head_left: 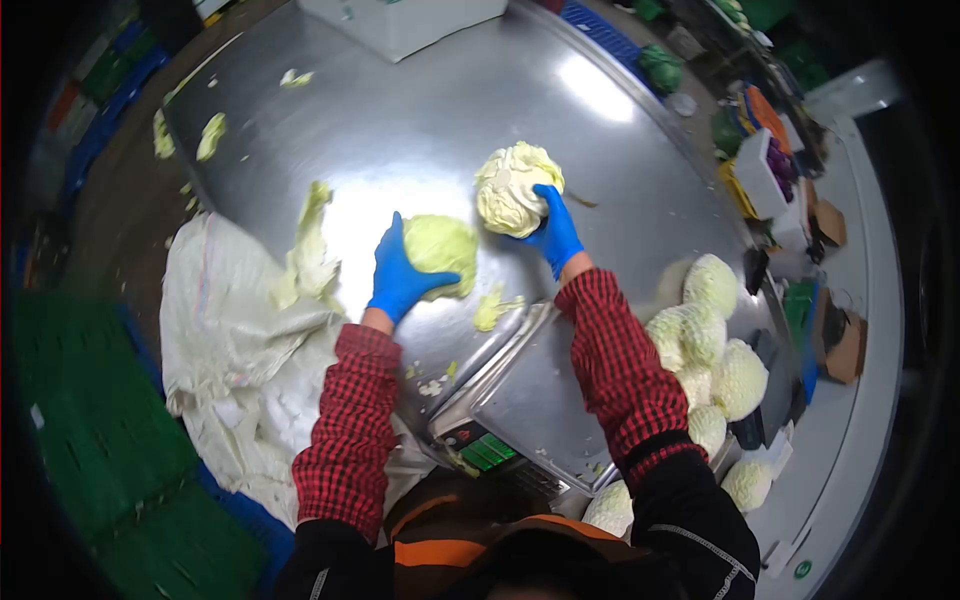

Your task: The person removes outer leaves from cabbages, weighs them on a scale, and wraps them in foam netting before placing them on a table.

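My left hand [406, 272], in a blue glove, grips the left side of a smooth light-green cabbage [441, 247] on the metal table. Just to the right, my blue-gloved right hand [551, 232] holds a paler cabbage [513, 187] with crinkled leaves. Its thumb lies over the leaves and the other fingers are mostly hidden underneath. The paler cabbage is turned so that its cut stem end faces up. A torn leaf piece [492, 308] lies below the green cabbage. Larger loose leaves [312, 245] rest left of my left hand.
A scale [540, 390] with a green display stands close to my body. Several net-wrapped cabbages [738, 380] are grouped at the right. A white woven sack [235, 320] drapes over the left edge. At the far side of the table [380, 130] is a white box [410, 22]. Green crates [100, 420] stand at left.
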A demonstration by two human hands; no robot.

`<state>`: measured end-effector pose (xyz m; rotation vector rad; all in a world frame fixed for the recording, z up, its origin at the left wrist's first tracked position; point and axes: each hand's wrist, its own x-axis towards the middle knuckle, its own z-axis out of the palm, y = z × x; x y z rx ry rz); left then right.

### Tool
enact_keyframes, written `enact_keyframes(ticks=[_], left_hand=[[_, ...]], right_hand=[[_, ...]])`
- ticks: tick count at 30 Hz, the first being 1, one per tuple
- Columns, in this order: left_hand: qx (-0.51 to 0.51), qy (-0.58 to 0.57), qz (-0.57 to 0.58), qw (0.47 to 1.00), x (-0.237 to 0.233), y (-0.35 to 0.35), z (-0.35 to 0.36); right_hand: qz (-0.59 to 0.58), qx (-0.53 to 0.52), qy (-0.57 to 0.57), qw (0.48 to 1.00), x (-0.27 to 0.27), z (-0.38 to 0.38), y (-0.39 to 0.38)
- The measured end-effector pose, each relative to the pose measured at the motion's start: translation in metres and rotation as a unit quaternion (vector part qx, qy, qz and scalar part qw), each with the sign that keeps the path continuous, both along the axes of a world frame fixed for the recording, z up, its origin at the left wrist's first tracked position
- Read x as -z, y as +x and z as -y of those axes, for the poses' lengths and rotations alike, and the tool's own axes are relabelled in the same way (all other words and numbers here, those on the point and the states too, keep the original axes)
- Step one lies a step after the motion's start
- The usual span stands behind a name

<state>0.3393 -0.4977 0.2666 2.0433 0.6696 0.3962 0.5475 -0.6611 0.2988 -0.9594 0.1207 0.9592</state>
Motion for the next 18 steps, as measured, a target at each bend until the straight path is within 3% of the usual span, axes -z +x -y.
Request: enact_keyframes(ticks=[2,3,4,5,7,8,9,11,13,14,16,17,18], left_hand=[[0.026,-0.024,-0.107,0.994,-0.007,0.010,-0.008],[-0.007,-0.088,-0.108,0.990,0.007,0.013,-0.012],[0.023,-0.167,-0.116,0.979,-0.013,0.013,-0.010],[0.070,-0.216,-0.147,0.963,0.022,0.018,-0.018],[0.063,-0.138,-0.134,0.979,0.014,0.013,0.007],[0.078,-0.137,-0.142,0.977,0.013,0.013,0.020],[0.070,-0.228,-0.095,0.967,0.013,0.011,0.032],[0.054,-0.398,-0.065,0.914,0.012,0.002,0.042],[0.032,-0.467,-0.023,0.884,0.001,-0.005,0.047],[0.004,-0.468,-0.011,0.884,-0.007,-0.009,0.050],[0.003,-0.456,0.042,0.889,-0.036,-0.017,0.054],[0.005,-0.450,0.095,0.888,-0.054,-0.022,0.057],[0.031,-0.445,0.132,0.885,-0.078,-0.027,0.062]], right_hand=[[-0.039,0.007,0.127,0.991,-0.041,0.034,-0.018],[-0.054,0.016,0.168,0.984,-0.053,0.055,-0.025],[-0.044,0.035,0.165,0.985,-0.064,0.079,-0.033],[-0.055,0.025,0.196,0.979,-0.072,0.102,-0.043],[-0.063,0.031,0.229,0.971,-0.083,0.143,-0.069],[-0.037,0.076,0.183,0.979,-0.087,0.166,-0.087],[-0.015,0.116,0.137,0.984,-0.088,0.187,-0.106],[-0.023,0.092,0.124,0.988,-0.080,0.236,-0.145],[-0.102,0.098,0.121,0.983,-0.083,0.267,-0.184],[-0.104,0.095,0.129,0.981,-0.077,0.282,-0.200],[-0.120,0.115,-0.093,0.982,-0.060,0.308,-0.225],[-0.122,0.115,-0.087,0.982,-0.057,0.318,-0.228],[-0.068,0.115,-0.170,0.976,-0.056,0.326,-0.231]])
